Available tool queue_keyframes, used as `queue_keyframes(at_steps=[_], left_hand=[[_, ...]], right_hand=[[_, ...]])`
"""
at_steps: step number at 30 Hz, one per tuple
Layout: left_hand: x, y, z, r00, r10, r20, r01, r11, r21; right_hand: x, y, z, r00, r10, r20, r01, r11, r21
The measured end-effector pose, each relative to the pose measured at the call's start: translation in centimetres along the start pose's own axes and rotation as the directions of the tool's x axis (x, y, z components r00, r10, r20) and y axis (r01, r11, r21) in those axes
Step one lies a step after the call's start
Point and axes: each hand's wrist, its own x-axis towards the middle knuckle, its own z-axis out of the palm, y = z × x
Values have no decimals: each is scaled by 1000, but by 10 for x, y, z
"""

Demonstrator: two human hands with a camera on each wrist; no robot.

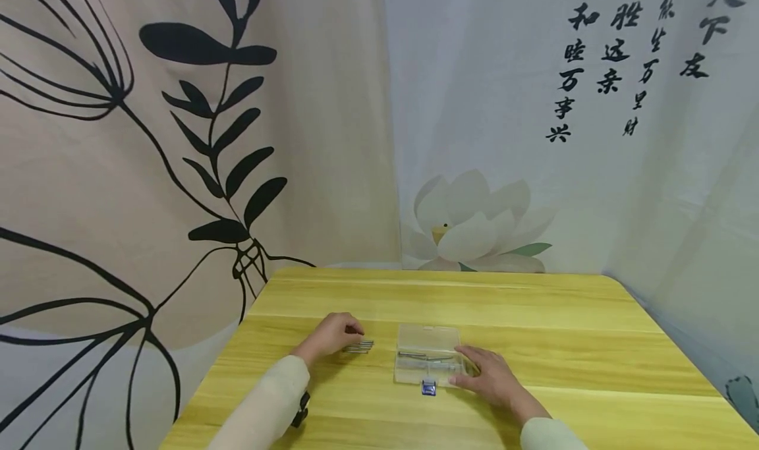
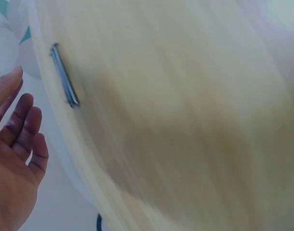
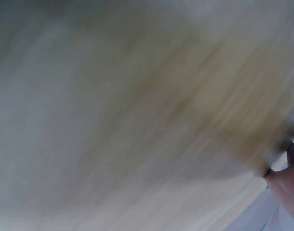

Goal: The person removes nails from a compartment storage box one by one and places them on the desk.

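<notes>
Several metal nails [image 1: 358, 347] lie side by side on the table, and they also show as a bundle of nails [image 2: 65, 77] in the left wrist view. My left hand [image 1: 338, 335] is just over them with loosely bent fingers, holding nothing. A clear plastic box [image 1: 409, 375] stands to the right, its lid [image 1: 428, 336] folded back and a blue latch [image 1: 429, 387] at the front. Inside, a few more nails [image 1: 412, 355] lie in the rear part. My right hand [image 1: 492, 375] grips the box's right side between thumb and fingers; the right wrist view is blurred.
The yellow wood-grain table [image 1: 569, 344] reaches back to a printed curtain [image 1: 332, 140] with dark leaves, a lotus and writing. A dark strap [image 1: 301, 410] is on the left wrist.
</notes>
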Motion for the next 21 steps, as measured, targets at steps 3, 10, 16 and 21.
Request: queue_keyframes(at_steps=[3,10,16,21], left_hand=[[7,9,3,1000,7,2,-7,1000,-27],[21,33,15,1000,14,17,-12,995,-97],[30,48,30,998,49,25,-45,989,-141],[35,61,41,998,59,24,-54,986,-157]], right_hand=[[0,1,1,1000,12,0,-12,1000,5],[0,1,1,999,42,15,-42,999,15],[-1,-1,1,998,55,18,-55,998,19],[-1,-3,0,999,49,16,-49,999,22]])
